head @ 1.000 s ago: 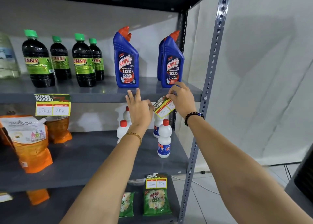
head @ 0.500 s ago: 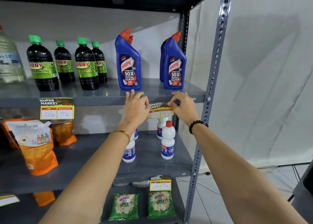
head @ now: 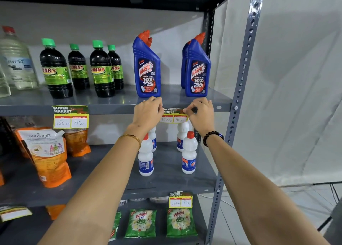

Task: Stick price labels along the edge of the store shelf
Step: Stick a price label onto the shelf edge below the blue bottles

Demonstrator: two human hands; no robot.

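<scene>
A yellow and green price label [head: 174,116] lies level against the front edge of the upper grey shelf [head: 111,109], below the two blue Harpic bottles [head: 147,67]. My left hand [head: 148,113] pinches its left end and my right hand [head: 200,113] pinches its right end, fingers curled over the shelf edge. Its top corners are hidden by my fingers. Another price label [head: 70,117] hangs on the same edge to the left, under the dark Sunny bottles [head: 55,70]. A third label [head: 180,200] is stuck on the middle shelf edge, lower right.
White bottles [head: 188,153] stand on the middle shelf just below my wrists. Orange Santoor pouches [head: 46,156] sit at the left, green Wheel packets [head: 180,222] on the bottom shelf. A perforated grey upright [head: 238,100] frames the right side, with a white sheet beyond.
The label was tilted and held off the shelf in my right hand; both hands have since brought it level against the shelf edge and moved apart to its two ends.
</scene>
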